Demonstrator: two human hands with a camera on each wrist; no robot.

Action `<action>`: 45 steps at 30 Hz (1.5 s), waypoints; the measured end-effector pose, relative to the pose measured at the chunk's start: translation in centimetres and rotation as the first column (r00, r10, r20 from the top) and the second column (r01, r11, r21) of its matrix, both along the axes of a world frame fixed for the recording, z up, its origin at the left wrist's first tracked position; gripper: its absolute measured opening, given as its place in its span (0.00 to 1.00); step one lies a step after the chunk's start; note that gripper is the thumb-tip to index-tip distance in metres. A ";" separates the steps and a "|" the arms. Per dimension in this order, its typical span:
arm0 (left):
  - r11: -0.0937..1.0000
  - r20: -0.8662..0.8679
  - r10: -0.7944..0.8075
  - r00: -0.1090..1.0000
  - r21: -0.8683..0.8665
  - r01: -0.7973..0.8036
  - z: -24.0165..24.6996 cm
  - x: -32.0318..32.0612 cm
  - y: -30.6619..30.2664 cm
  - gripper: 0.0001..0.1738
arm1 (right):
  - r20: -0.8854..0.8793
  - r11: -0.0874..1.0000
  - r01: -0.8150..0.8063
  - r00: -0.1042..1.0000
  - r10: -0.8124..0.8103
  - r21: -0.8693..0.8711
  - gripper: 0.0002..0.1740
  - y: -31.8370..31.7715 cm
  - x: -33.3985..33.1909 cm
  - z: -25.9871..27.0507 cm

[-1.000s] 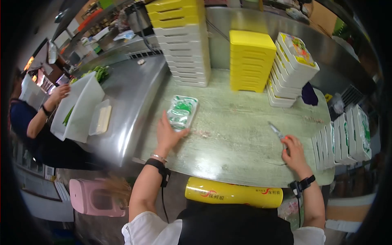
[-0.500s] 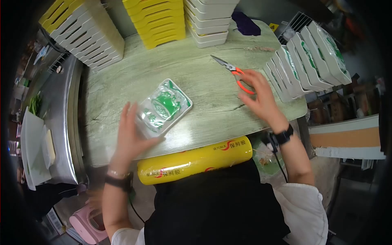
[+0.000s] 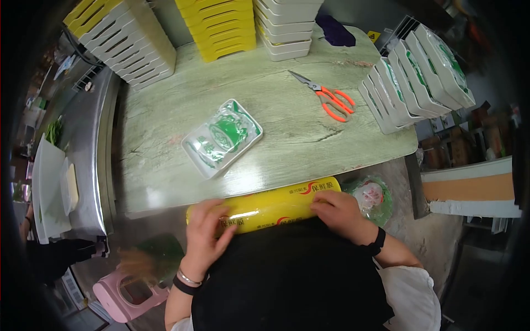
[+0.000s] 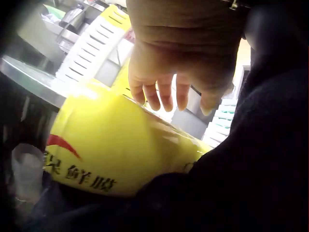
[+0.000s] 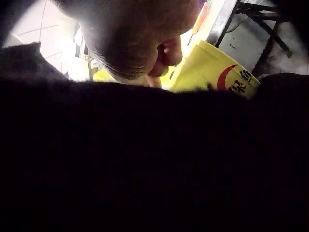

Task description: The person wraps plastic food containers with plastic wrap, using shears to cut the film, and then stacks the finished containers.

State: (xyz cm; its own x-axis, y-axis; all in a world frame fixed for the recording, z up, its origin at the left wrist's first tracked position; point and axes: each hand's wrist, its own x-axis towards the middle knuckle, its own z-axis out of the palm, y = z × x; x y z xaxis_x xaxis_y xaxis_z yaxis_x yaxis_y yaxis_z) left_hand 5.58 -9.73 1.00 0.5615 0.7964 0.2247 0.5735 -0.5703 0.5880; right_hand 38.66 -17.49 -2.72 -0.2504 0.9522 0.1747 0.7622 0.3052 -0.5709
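Observation:
A yellow roll of cling film with red and black print lies across the lap at the table's front edge. My left hand is over its left end, fingers loosely bent at the surface; the left wrist view shows the fingers spread above the roll. My right hand is at the right end with its fingers bent onto the roll; I cannot tell whether it pinches the film. A white tray with a green-printed clear packet sits on the table. Orange-handled scissors lie slightly spread to its right.
Stacked white and yellow trays, yellow trays and white trays line the table's back. Packed trays lean in a row at right. A purple cloth lies behind. A pink stool stands lower left.
My right hand has let go of the scissors, which stay on the table. Both hands have moved from the table to the cling film roll, the left leaving the wrapped tray.

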 end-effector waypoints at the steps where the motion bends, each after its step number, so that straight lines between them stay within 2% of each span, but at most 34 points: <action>1: 0.998 -0.004 -0.053 0.999 -0.016 0.053 0.1 0.8 0.3 0.26 | -0.093 0.999 0.012 0.996 -0.015 -0.032 0.10 0.0 0.0 0.3; 3: 0.987 -0.007 -0.152 0.988 -0.045 0.151 0.4 2.7 1.0 0.28 | -0.269 0.994 0.030 0.961 -0.057 -0.103 0.06 -0.2 0.0 1.6; 5: 0.969 -0.008 -0.238 0.971 -0.061 0.237 1.2 4.2 1.8 0.29 | -0.298 0.979 -0.027 0.954 -0.035 -0.202 0.05 -0.9 0.5 2.1; 6: 0.968 -0.074 -0.249 0.966 -0.016 0.249 1.2 4.1 2.5 0.36 | -0.317 0.969 -0.064 0.948 -0.016 -0.237 0.05 -1.0 0.6 2.3; 9: 0.981 -0.040 0.133 0.990 0.149 -0.125 2.0 2.3 6.7 0.48 | -0.346 0.972 -0.051 0.938 -0.032 -0.228 0.04 -1.1 0.7 2.4; 12: 0.955 -0.233 0.275 0.933 0.182 -0.236 1.8 0.9 10.9 0.62 | -0.346 0.971 -0.026 0.936 -0.060 -0.238 0.04 -0.9 0.6 2.1; 15: 0.989 -0.146 0.089 0.985 -0.103 -0.105 0.0 0.5 13.3 0.68 | -0.364 0.973 -0.020 0.929 -0.066 -0.230 0.03 0.0 0.8 2.0; 18: 0.979 -0.168 -0.007 0.986 -0.202 -0.028 0.6 1.1 12.9 0.68 | -0.389 0.965 -0.013 0.916 -0.093 -0.262 0.03 -0.2 0.7 1.6; 21: 0.999 -0.154 0.034 0.987 -0.013 -0.037 0.1 1.5 11.1 0.61 | -0.413 0.966 -0.035 0.907 -0.077 -0.256 0.03 -0.1 0.9 1.7; 24: 0.976 -0.162 0.027 0.986 0.219 0.009 2.5 1.4 8.3 0.48 | -0.388 0.978 -0.050 0.921 -0.033 -0.200 0.04 0.0 0.8 1.8; 26: 0.941 -0.136 -0.335 0.932 0.009 0.340 1.9 2.5 5.7 0.31 | -0.375 0.981 -0.068 0.927 -0.005 -0.181 0.04 -0.4 0.8 2.0; 27: 0.923 -0.043 -0.376 0.926 -0.103 0.370 1.6 4.0 4.3 0.26 | -0.369 0.982 -0.072 0.929 0.001 -0.176 0.04 -0.4 0.8 2.3; 28: 0.919 -0.030 -0.381 0.924 -0.121 0.375 1.2 5.1 3.2 0.20 | -0.365 0.983 -0.075 0.931 0.008 -0.168 0.05 -0.3 0.7 2.5; 32: 0.875 -0.035 -0.483 0.875 -0.068 0.480 -1.4 6.4 2.3 0.12 | -0.374 0.982 -0.061 0.927 -0.010 -0.177 0.04 -0.7 0.6 3.0; 35: 0.778 0.016 -0.496 0.868 -0.435 0.453 0.2 5.2 0.9 0.12 | -0.504 0.956 0.039 0.843 -0.189 -0.292 0.01 -1.5 0.8 3.3; 38: 0.904 -0.028 -0.389 0.921 -0.206 0.376 1.1 4.4 1.8 0.12 | -0.634 0.942 0.053 0.727 -0.265 -0.333 0.03 -1.5 1.1 3.2; 41: 0.924 -0.208 -0.380 0.901 -0.042 0.380 0.5 1.8 3.3 0.13 | -0.624 0.953 0.046 0.746 -0.233 -0.301 0.04 -1.1 1.2 3.6; 42: 0.922 -0.192 -0.373 0.908 0.030 0.386 0.6 1.4 3.8 0.12 | -0.622 0.953 0.055 0.746 -0.238 -0.299 0.04 -1.1 1.3 3.7; 44: 0.928 -0.172 -0.373 0.912 -0.054 0.370 0.6 0.8 3.7 0.11 | -0.619 0.952 0.070 0.745 -0.249 -0.298 0.04 -0.9 1.3 3.7; 45: 0.927 -0.164 -0.373 0.913 -0.094 0.362 0.6 0.6 3.5 0.11 | -0.653 0.940 0.073 0.702 -0.285 -0.333 0.04 -0.8 1.1 3.7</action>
State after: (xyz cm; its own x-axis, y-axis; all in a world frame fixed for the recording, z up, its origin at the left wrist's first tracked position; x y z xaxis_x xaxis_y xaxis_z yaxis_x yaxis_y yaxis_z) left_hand 6.17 -6.20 1.65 0.8431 0.5352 0.0534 0.4275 -0.7270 0.5373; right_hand 39.80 -18.29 0.95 0.0171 0.9992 -0.0348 0.1526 -0.0370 -0.9876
